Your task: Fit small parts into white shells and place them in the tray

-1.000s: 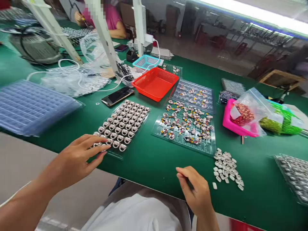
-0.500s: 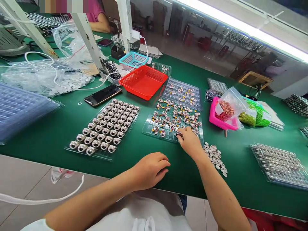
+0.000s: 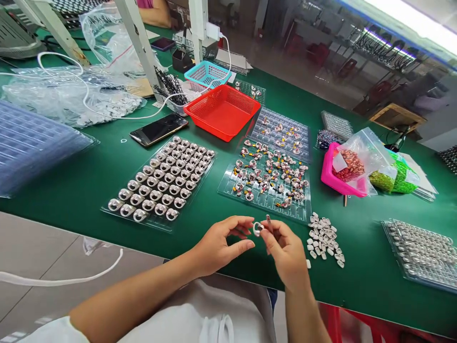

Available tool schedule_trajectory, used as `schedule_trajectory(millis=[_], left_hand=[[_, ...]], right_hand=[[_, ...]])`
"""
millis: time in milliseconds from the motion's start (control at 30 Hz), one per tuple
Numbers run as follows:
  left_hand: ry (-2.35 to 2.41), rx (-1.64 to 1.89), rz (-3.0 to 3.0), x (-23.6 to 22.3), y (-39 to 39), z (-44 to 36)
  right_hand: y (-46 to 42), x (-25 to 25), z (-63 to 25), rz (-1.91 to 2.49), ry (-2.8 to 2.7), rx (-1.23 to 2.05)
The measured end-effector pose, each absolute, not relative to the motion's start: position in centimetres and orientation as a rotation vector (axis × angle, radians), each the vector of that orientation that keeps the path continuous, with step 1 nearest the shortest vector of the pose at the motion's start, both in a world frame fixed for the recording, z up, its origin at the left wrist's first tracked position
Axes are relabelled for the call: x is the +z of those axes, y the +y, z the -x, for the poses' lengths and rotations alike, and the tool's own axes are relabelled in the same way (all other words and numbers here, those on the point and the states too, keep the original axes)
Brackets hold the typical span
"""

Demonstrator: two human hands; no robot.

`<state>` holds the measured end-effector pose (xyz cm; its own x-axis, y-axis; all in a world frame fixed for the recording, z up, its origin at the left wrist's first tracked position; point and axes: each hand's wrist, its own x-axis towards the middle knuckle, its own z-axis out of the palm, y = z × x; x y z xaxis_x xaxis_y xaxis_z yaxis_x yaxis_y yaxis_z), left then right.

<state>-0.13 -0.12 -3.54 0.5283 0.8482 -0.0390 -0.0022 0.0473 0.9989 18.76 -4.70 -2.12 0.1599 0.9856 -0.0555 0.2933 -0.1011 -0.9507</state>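
My left hand (image 3: 222, 243) and my right hand (image 3: 285, 247) meet above the near edge of the green table (image 3: 89, 176). Between their fingertips is a small silver shell part (image 3: 257, 228); my left fingers pinch it. In my right fingers a small wired component (image 3: 268, 220) sticks up. Just beyond the hands lies a clear tray of wired components (image 3: 267, 183). A clear tray of silver shells (image 3: 162, 178) lies to the left. A loose pile of small white caps (image 3: 324, 238) sits right of my right hand.
A red basket (image 3: 223, 110), a teal basket (image 3: 207, 75) and a phone (image 3: 159, 129) lie further back. A pink tray (image 3: 337, 178) holds bagged parts. Stacked blue trays (image 3: 32, 143) are at left, another filled tray (image 3: 423, 250) at right. A person's arm shows at the far top.
My right hand came back from the wired-component tray with a piece. My left hand lifted off the table edge, and both hands now meet over the small shell.
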Motion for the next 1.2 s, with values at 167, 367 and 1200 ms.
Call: schedule_trajectory(millis=[167, 367, 1200], left_hand=[[0.814, 0.688, -1.07, -3.8, -0.1, 0.2], [0.821, 0.602, -0.765, -3.2, 0.6, 0.3], [0.769, 0.372, -1.22, -2.1, 1.1, 0.9]], right_hand=[[-7.1, -3.4, -16.1, 1.578, -1.055, 1.057], [-7.7, -3.8, -15.8, 1.511, -1.102, 1.095], [-7.4, -3.7, -17.2, 1.424, -1.177, 1.112]])
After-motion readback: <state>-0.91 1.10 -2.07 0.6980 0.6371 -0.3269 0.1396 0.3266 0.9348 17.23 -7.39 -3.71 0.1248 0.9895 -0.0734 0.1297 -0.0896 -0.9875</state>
